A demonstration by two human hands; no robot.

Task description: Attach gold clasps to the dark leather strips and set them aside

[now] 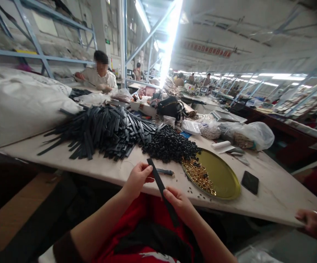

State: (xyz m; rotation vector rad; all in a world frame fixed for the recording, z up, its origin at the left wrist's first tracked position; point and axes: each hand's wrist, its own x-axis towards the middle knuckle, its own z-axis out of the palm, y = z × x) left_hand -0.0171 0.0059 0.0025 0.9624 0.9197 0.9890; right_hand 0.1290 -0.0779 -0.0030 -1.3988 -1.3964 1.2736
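A flat black strap (158,180) slants across the space in front of me, between both hands. Near its upper end, my left hand (138,178) pinches it between thumb and fingers. Lower down, my right hand (178,201) grips its middle, and the bottom end hangs past that hand. Behind the strap on the table lies a short dark strap piece with a gold-coloured metal end (166,172). A big heap of similar black straps (103,131) spreads at the left. Beside it is a pile of small black loop-like pieces (171,144).
A round gold-coloured tray (226,179) holds many small gold metal parts (199,175). A phone (250,182) lies to its right. Another person's hand (315,223) is at the table's right edge. A white sack (24,106) stands left; a person (103,75) sits beyond.
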